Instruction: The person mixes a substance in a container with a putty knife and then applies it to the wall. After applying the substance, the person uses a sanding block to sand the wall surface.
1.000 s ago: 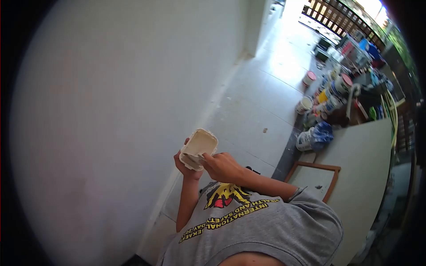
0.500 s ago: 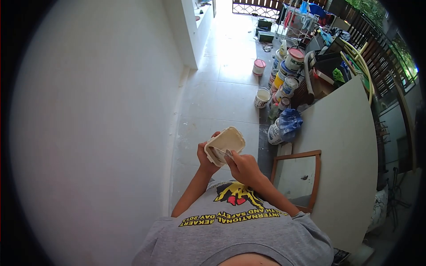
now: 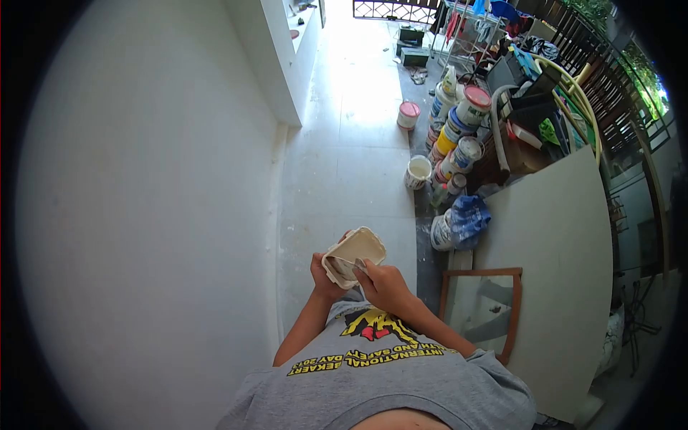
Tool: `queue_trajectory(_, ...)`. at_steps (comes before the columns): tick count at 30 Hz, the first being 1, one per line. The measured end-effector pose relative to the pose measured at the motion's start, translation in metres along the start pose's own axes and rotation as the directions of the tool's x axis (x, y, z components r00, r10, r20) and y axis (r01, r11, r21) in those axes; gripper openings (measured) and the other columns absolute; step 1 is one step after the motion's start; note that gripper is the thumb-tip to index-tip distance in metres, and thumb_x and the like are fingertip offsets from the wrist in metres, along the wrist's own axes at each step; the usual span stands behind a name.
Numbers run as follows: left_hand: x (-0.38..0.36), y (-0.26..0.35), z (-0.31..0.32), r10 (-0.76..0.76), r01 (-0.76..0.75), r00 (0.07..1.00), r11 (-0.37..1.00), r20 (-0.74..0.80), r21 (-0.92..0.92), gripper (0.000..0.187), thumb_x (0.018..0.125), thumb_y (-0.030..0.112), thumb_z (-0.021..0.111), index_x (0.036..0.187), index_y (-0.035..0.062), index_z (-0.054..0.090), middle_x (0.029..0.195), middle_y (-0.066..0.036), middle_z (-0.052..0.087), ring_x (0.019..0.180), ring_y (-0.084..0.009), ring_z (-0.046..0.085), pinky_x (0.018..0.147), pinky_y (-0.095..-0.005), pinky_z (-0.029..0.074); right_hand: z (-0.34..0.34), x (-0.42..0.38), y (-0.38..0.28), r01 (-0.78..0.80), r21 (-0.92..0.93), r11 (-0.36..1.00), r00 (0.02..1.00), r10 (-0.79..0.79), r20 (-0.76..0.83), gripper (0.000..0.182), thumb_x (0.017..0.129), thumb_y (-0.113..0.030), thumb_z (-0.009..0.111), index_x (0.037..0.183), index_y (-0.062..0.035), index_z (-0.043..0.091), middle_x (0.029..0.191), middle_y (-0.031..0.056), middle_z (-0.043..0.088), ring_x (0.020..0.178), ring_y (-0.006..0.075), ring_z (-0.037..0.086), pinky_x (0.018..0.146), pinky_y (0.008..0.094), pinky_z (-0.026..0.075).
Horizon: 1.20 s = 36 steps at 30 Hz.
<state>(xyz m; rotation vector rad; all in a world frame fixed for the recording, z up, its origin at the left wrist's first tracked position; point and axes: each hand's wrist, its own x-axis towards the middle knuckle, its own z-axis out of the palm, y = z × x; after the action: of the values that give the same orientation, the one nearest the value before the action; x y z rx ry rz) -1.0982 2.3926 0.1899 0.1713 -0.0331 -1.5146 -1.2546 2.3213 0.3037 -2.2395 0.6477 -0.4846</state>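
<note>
Holding: left hand (image 3: 327, 278) curled round the near left side of a pale tub (image 3: 364, 248), open face up, in front of the grey shirt (image 3: 401, 383).
Scraper: gripped in a narrow pinch by the right hand (image 3: 388, 287); blade (image 3: 344, 268) inside the tub. Whether it carries any filling, I cannot tell.
Shirt: yellow and black print on the chest, just below both hands.
Wall: white wall (image 3: 158, 215) along the left, apart from the tub.
Floor: grey tiles (image 3: 347, 179) with pale specks near the wall.
Buckets: open white bucket (image 3: 417, 174) beside crowded paint containers (image 3: 459, 136); pink-lidded bucket (image 3: 408, 116) farther off; blue plastic (image 3: 470, 221) against another white bucket (image 3: 441, 232).
Board: large pale board (image 3: 552, 229) at the right, wood-framed pane (image 3: 481, 304) against it.
Far end: patterned gate (image 3: 396, 10), brightly lit.
</note>
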Motion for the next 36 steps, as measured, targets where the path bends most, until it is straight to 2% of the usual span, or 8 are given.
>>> queue_trajectory(2, 0.038, 0.031, 0.014, -0.012, 0.011, 0.999, 1.000, -0.036, -0.016, 0.083, 0.082, 0.050, 0.048, 0.154, 0.0132, 0.035, 0.152, -0.016, 0.045, 0.135, -0.0352, 0.049, 0.111, -0.0503, 0.042, -0.004, 0.042, 0.004, -0.048, -0.007, 0.999, 0.999, 0.048, 0.013, 0.020, 0.096, -0.015, 0.061, 0.096, 0.0046, 0.058, 0.061, 0.0209, 0.060, 0.057, 0.0397, 0.062, 0.052, 0.0476, 0.047)
queue_trajectory(5, 0.086, 0.074, 0.039, -0.016, 0.015, 1.000, 0.998, -0.004, -0.064, 0.082, 0.080, 0.046, 0.048, 0.154, 0.0131, 0.035, 0.153, -0.016, 0.043, 0.137, -0.0361, 0.047, 0.111, -0.0512, 0.042, -0.016, 0.103, 0.005, 0.042, -0.058, 0.997, 0.998, -0.045, -0.037, 0.020, 0.095, -0.014, 0.061, 0.101, 0.0050, 0.060, 0.062, 0.0202, 0.061, 0.057, 0.0390, 0.063, 0.052, 0.0475, 0.047)
queue_trajectory(11, 0.172, 0.135, 0.018, -0.048, 0.048, 0.999, 0.998, 0.015, -0.029, 0.081, 0.079, 0.043, 0.047, 0.155, 0.0166, 0.034, 0.153, -0.013, 0.042, 0.136, -0.0362, 0.047, 0.111, -0.0498, 0.043, -0.029, 0.185, 0.014, 0.045, -0.122, 0.991, 0.998, -0.049, -0.033, 0.020, 0.095, -0.014, 0.061, 0.101, 0.0047, 0.061, 0.062, 0.0185, 0.062, 0.057, 0.0384, 0.063, 0.052, 0.0470, 0.047)
queue_trajectory(17, 0.249, 0.162, 0.008, -0.178, 0.178, 0.984, 0.983, -0.003, -0.035, 0.084, 0.079, 0.042, 0.045, 0.159, 0.0191, 0.028, 0.156, -0.012, 0.040, 0.137, -0.0346, 0.046, 0.113, -0.0497, 0.040, -0.037, 0.251, 0.073, -0.137, -0.145, 0.980, 0.991, 0.135, -0.019, 0.018, 0.096, -0.018, 0.058, 0.093, -0.0006, 0.059, 0.062, 0.0180, 0.063, 0.059, 0.0382, 0.065, 0.053, 0.0482, 0.050)
queue_trajectory(20, 0.301, 0.169, 0.010, -0.177, 0.177, 0.984, 0.984, -0.034, -0.016, 0.083, 0.082, 0.045, 0.043, 0.160, 0.0191, 0.026, 0.156, -0.012, 0.039, 0.141, -0.0342, 0.043, 0.115, -0.0501, 0.038, -0.059, 0.289, 0.106, -0.129, -0.062, 0.990, 0.989, 0.124, -0.084, 0.020, 0.097, -0.019, 0.057, 0.092, -0.0003, 0.058, 0.063, 0.0189, 0.063, 0.059, 0.0386, 0.065, 0.054, 0.0486, 0.051)
queue_trajectory(26, 0.443, 0.187, 0.023, -0.151, 0.155, 0.987, 0.984, -0.048, 0.092, 0.081, 0.090, 0.058, 0.037, 0.160, 0.0173, 0.023, 0.157, -0.014, 0.037, 0.142, -0.0347, 0.042, 0.115, -0.0504, 0.038, -0.124, 0.395, 0.194, -0.085, -0.116, 0.990, 0.996, 0.084, -0.016, 0.019, 0.096, -0.020, 0.056, 0.088, -0.0019, 0.057, 0.063, 0.0188, 0.063, 0.060, 0.0391, 0.065, 0.056, 0.0495, 0.051)
queue_trajectory(33, 0.583, 0.209, 0.014, -0.131, 0.134, 0.990, 0.990, -0.056, 0.048, 0.079, 0.092, 0.060, 0.037, 0.147, 0.0032, 0.044, 0.139, -0.021, 0.056, 0.126, -0.0356, 0.058, 0.106, -0.0474, 0.047, -0.205, 0.500, 0.258, 0.025, -0.116, 0.993, 1.000, -0.026, -0.010, 0.015, 0.093, -0.017, 0.059, 0.088, -0.0034, 0.058, 0.063, 0.0173, 0.063, 0.060, 0.0383, 0.065, 0.056, 0.0493, 0.050)
queue_trajectory(36, 0.620, 0.206, 0.019, -0.110, 0.108, 0.992, 0.993, -0.056, -0.037, 0.082, 0.094, 0.063, 0.034, 0.146, 0.0009, 0.045, 0.137, -0.022, 0.057, 0.124, -0.0359, 0.059, 0.105, -0.0473, 0.048, -0.222, 0.528, 0.278, -0.035, -0.020, 0.999, 0.997, 0.034, -0.072, 0.013, 0.093, -0.018, 0.061, 0.092, -0.0045, 0.061, 0.063, 0.0170, 0.063, 0.060, 0.0378, 0.065, 0.056, 0.0486, 0.050)
